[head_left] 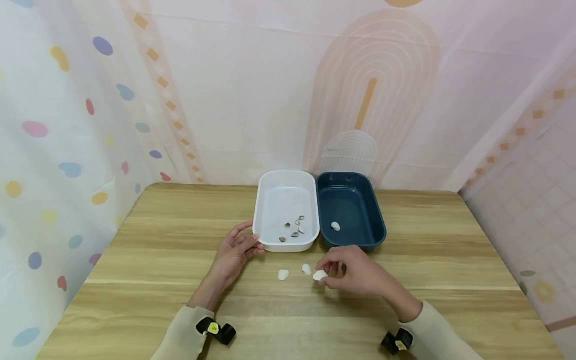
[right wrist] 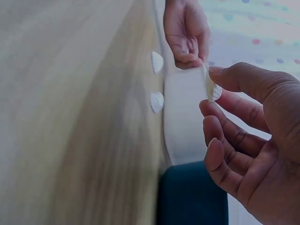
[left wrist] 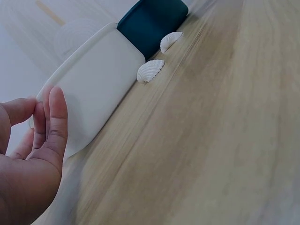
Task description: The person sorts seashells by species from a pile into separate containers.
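Note:
My right hand [head_left: 357, 272] pinches a white seashell [head_left: 320, 275] between thumb and fingertips, a little in front of the dark blue tray [head_left: 382, 232]. In the right wrist view the ribbed shell [right wrist: 213, 89] is held at its edge. My left hand [head_left: 231, 255] grips the near left corner of the white tray [head_left: 290, 247], thumb over the rim and fingers against the outer wall. Two more white seashells [head_left: 283, 274] [head_left: 307, 269] lie on the table before the trays. Several small brownish shells [head_left: 294, 234] sit in the white tray, and one white shell [head_left: 335, 226] in the blue one.
Both trays stand side by side on the wooden table [head_left: 180, 235], near its back edge. A patterned curtain [head_left: 234, 100] hangs behind and along the sides. Black wrist cameras [head_left: 216, 330] are strapped over both sleeves.

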The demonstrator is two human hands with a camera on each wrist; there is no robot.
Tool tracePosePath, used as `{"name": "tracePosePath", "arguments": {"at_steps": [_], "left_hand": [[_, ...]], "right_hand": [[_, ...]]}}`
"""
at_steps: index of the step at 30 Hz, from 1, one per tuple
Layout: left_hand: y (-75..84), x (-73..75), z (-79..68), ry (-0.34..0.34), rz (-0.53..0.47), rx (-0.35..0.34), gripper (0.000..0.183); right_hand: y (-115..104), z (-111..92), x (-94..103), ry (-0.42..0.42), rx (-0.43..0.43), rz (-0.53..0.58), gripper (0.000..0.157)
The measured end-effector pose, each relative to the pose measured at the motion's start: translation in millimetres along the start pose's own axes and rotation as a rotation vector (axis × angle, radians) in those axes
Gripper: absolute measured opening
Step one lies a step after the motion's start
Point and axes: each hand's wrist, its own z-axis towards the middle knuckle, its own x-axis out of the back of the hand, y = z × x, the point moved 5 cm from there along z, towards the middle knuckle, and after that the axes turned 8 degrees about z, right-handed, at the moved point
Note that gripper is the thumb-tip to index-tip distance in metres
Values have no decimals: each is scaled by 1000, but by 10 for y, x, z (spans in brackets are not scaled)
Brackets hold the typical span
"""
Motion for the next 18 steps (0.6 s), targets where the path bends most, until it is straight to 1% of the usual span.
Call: {"name": "tracePosePath", "arguments": {"at_steps": [11,18], "left_hand": [[0,30,-15,1,-3,1,57],[-7,19,-9,1,-7,-1,56]], "right_hand": [[-26,-15,269,114,6,-30,19],[3,-8,443,177,47,-53,18]]}}
